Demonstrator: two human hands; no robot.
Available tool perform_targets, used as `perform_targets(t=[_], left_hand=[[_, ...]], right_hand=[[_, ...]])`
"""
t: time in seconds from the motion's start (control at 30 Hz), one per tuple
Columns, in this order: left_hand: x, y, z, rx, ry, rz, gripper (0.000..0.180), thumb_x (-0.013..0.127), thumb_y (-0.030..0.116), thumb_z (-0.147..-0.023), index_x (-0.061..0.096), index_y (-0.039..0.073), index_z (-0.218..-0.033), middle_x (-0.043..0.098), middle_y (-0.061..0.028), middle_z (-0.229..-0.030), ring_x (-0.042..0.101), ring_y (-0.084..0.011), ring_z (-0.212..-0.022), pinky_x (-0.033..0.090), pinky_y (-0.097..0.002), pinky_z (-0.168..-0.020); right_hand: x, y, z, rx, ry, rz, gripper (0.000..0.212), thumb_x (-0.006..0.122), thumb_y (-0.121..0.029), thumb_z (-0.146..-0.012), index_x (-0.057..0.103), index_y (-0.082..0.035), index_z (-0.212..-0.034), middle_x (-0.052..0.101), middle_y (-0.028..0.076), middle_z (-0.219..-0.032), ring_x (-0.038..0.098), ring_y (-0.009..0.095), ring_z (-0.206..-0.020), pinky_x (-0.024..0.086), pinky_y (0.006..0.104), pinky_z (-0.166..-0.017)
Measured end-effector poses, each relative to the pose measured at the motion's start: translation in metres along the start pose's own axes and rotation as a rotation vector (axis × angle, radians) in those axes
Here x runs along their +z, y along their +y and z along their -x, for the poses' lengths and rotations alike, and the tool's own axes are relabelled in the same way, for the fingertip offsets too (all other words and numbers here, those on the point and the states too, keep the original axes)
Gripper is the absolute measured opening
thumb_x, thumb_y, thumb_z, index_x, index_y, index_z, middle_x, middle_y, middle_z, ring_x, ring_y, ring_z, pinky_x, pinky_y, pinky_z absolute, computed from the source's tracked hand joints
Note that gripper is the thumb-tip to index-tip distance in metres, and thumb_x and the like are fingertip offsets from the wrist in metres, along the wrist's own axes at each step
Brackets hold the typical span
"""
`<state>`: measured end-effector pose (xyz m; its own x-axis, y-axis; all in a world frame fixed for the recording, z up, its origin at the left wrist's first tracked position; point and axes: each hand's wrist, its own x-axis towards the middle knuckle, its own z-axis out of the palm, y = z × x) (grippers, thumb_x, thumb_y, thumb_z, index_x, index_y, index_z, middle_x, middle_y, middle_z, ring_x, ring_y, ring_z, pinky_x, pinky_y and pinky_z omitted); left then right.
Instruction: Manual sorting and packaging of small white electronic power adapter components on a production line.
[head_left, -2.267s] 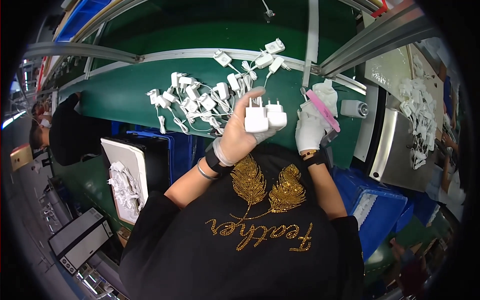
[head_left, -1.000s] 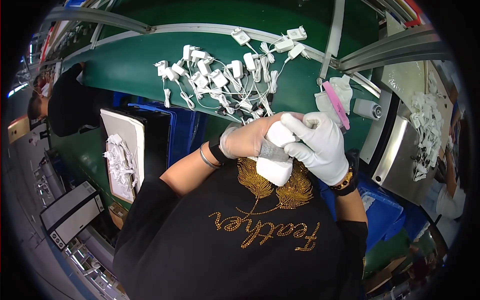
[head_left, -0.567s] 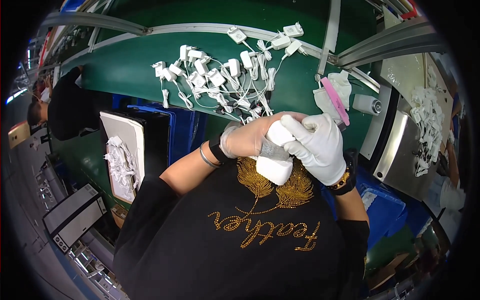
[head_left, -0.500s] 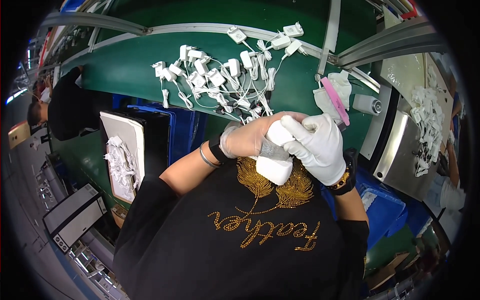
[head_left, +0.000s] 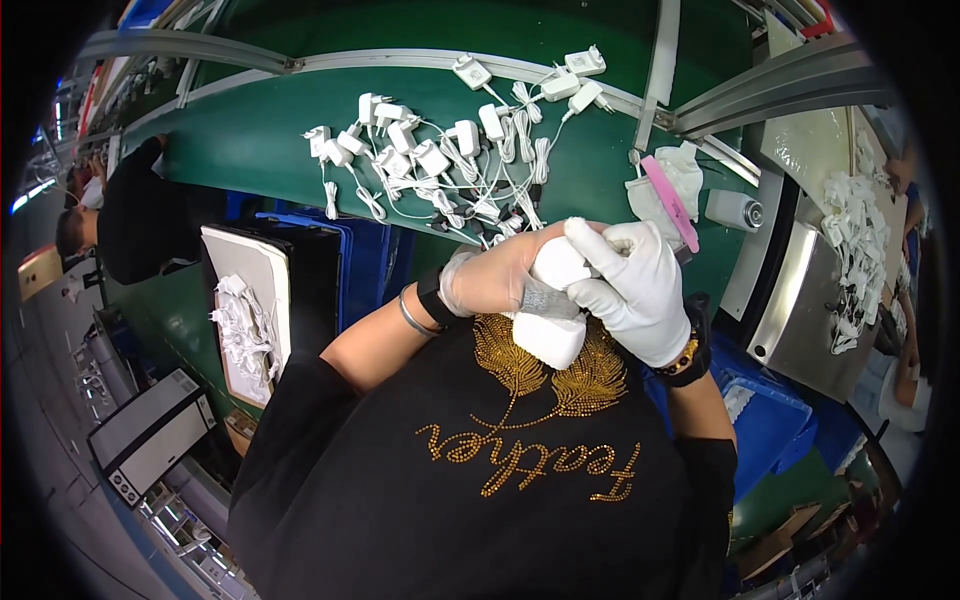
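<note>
In front of my chest, my left hand (head_left: 505,275), in a thin glove with a grey patch at the fingers, is closed round a white power adapter (head_left: 549,342). The adapter's blocky body sticks out below the grey patch. A rounded white piece (head_left: 558,266) shows above the patch; I cannot tell whether it belongs to the same adapter. My right hand (head_left: 637,295), in a white cloth glove, has its bent thumb and fingers at this rounded piece. What lies between those fingertips is hidden. Many white adapters (head_left: 432,157) with bundled cables lie on the green bench just beyond my hands.
Right of the adapters lie a pink strip (head_left: 670,203), a white cloth (head_left: 683,172) and a white bottle (head_left: 734,210). A tray of white parts (head_left: 245,325) stands at left. More white adapters (head_left: 853,245) lie on the right-hand table. A person (head_left: 130,215) is at far left.
My right hand's fingers have loosened and spread a little at the rounded white piece. My left hand and the adapter have hardly moved.
</note>
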<state>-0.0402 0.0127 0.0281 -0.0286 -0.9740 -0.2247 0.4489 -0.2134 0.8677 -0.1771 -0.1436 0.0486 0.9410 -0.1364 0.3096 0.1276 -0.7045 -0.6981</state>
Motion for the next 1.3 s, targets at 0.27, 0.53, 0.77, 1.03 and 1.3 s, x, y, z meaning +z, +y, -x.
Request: perform_targets(t=[0.27,0.53,0.77,1.03,1.3], left_hand=[[0.001,0.000,0.000,-0.007,-0.006,0.012,0.086,0.080,0.018,-0.078,0.030,0.000,-0.145,0.051,-0.0082,-0.134,0.051,-0.0122,-0.116,0.041,-0.0303,-0.101],[0.003,-0.002,-0.001,0.038,0.016,-0.018,0.079,0.078,0.015,-0.078,0.035,0.007,-0.143,0.060,-0.0042,-0.119,0.056,-0.0094,-0.107,0.047,-0.0282,-0.092],[0.001,0.003,0.003,-0.072,-0.017,0.210,0.095,0.081,0.011,-0.071,0.025,0.003,-0.148,0.060,-0.0050,-0.112,0.056,-0.0148,-0.106,0.044,-0.0301,-0.093],[-0.010,-0.001,0.007,0.037,0.045,0.277,0.094,0.078,0.014,-0.077,0.018,0.005,-0.149,0.058,-0.0040,-0.106,0.058,-0.0135,-0.099,0.047,-0.0276,-0.089],[-0.008,-0.014,-0.012,0.266,0.741,0.301,0.078,0.069,0.006,-0.082,0.026,0.007,-0.147,0.060,-0.0049,-0.105,0.057,-0.0133,-0.097,0.046,-0.0265,-0.086]], right_hand=[[0.000,0.001,0.001,-0.028,-0.014,0.006,0.043,0.068,-0.036,-0.081,0.066,-0.014,-0.118,0.050,0.005,-0.086,0.051,0.025,-0.076,0.043,0.0350,-0.067],[-0.002,0.002,0.001,-0.036,-0.013,-0.021,0.041,0.070,-0.031,-0.081,0.067,-0.013,-0.117,0.052,0.005,-0.085,0.051,0.024,-0.075,0.044,0.0346,-0.067],[-0.003,0.015,0.013,0.283,0.246,-0.125,0.035,0.070,-0.020,-0.083,0.066,-0.010,-0.116,0.057,0.007,-0.088,0.054,0.023,-0.077,0.045,0.0351,-0.069],[0.078,0.126,0.049,0.401,0.148,0.154,0.040,0.068,-0.017,-0.085,0.061,-0.004,-0.122,0.060,0.010,-0.091,0.057,0.023,-0.085,0.045,0.0300,-0.072],[0.055,0.029,0.009,0.694,0.165,-0.869,0.059,0.062,-0.017,-0.092,0.036,0.001,-0.141,0.059,0.015,-0.117,0.060,0.020,-0.101,0.048,0.0312,-0.091]])
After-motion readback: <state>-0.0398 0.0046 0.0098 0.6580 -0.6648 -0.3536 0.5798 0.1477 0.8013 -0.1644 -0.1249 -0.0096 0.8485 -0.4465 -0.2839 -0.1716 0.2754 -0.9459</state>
